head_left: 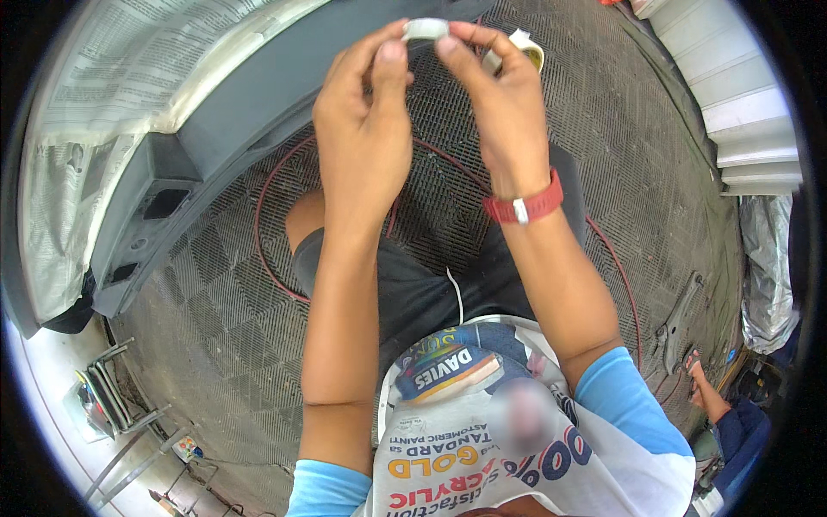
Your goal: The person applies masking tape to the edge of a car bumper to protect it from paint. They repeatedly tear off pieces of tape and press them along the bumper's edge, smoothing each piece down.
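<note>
The small white piece (426, 30) sits raised between the left hand (366, 108) and right hand (510, 103), each pinching one end. Likely light, possibly flexible, though detail is poor; its ends suit gripping.

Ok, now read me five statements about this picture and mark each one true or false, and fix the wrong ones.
1. The left hand and right hand both touch the white piece. True.
2. The red band is on the left arm. False: the red band is on the right.
3. A red hose lies on the floor mat. True.
4. The shirt's sleeves are red. False: the sleeves are light blue.
5. Another person's leg shows at the lower right. True.
</note>
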